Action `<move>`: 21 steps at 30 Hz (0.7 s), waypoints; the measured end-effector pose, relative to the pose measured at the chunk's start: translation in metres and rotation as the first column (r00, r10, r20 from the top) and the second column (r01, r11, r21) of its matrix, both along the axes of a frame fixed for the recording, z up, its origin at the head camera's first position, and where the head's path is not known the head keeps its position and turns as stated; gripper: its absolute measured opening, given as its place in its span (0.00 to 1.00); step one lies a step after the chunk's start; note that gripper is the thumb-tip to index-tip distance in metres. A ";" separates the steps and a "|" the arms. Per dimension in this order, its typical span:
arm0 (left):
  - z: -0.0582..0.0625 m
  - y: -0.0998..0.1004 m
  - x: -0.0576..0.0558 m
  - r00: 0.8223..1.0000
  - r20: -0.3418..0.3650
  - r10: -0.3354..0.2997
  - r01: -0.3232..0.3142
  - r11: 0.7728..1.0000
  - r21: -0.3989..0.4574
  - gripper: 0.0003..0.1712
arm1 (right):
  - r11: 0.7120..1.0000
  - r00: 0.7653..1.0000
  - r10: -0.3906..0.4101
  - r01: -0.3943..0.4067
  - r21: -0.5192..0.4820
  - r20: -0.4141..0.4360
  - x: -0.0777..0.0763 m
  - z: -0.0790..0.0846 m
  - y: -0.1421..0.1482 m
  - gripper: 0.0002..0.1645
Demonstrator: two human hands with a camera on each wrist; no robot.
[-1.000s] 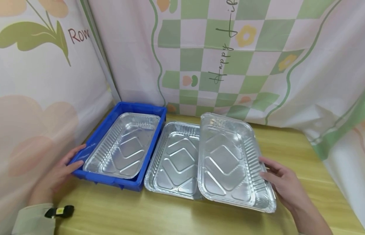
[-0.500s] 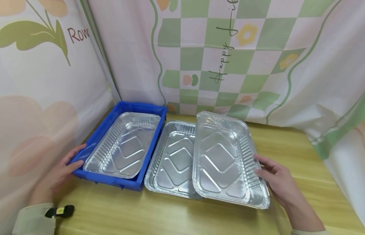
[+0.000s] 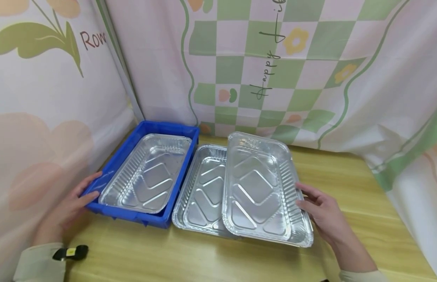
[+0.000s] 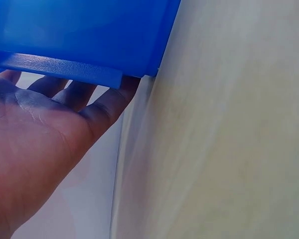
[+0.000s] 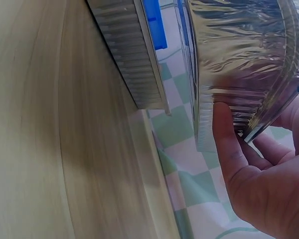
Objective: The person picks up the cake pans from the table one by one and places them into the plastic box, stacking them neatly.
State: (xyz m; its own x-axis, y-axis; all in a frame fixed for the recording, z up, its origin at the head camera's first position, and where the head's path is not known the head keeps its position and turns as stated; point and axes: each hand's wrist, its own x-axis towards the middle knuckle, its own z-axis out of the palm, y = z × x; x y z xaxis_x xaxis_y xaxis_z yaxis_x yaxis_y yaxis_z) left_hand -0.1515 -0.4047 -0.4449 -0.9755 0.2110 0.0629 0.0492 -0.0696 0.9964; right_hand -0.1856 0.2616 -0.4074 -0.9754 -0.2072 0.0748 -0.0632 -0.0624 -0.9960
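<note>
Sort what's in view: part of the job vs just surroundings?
Likely part of the job:
held foil tray, in the right hand
blue bin, touched by the left hand
foil tray inside the bin
middle foil tray

Likely surroundings:
printed curtain
black wrist strap

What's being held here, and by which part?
The right hand holds the upper foil tray by its right long rim. The left hand touches the blue bin near its front left corner; whether it grips cannot be told.

Curtained workspace, room type unclear: flowered hangings (image 3: 234, 68) behind and beside woodgrain table (image 3: 169, 256).
</note>
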 end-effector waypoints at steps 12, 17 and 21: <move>-0.002 -0.001 -0.001 1.000 -0.008 -0.011 0.011 1.000 0.026 0.33 | 1.000 1.000 -0.004 0.004 0.026 0.005 -0.004 0.003 -0.018 0.31; -0.002 -0.002 -0.001 1.000 -0.002 -0.001 0.001 1.000 0.002 0.33 | 0.999 1.000 -0.009 0.008 0.048 0.018 -0.005 0.006 -0.025 0.34; -0.002 -0.002 -0.001 1.000 -0.002 0.003 -0.003 1.000 -0.006 0.33 | 0.997 1.000 -0.015 0.013 0.076 0.027 -0.006 0.008 -0.031 0.35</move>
State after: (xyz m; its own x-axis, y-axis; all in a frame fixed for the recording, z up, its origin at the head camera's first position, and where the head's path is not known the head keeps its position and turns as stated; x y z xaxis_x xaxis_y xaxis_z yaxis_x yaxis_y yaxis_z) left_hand -0.1526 -0.4071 -0.4469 -0.9761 0.2080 0.0630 0.0509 -0.0632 0.9967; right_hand -0.1920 0.2303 -0.3995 -0.9797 -0.1978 0.0327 -0.0362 0.0142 -0.9992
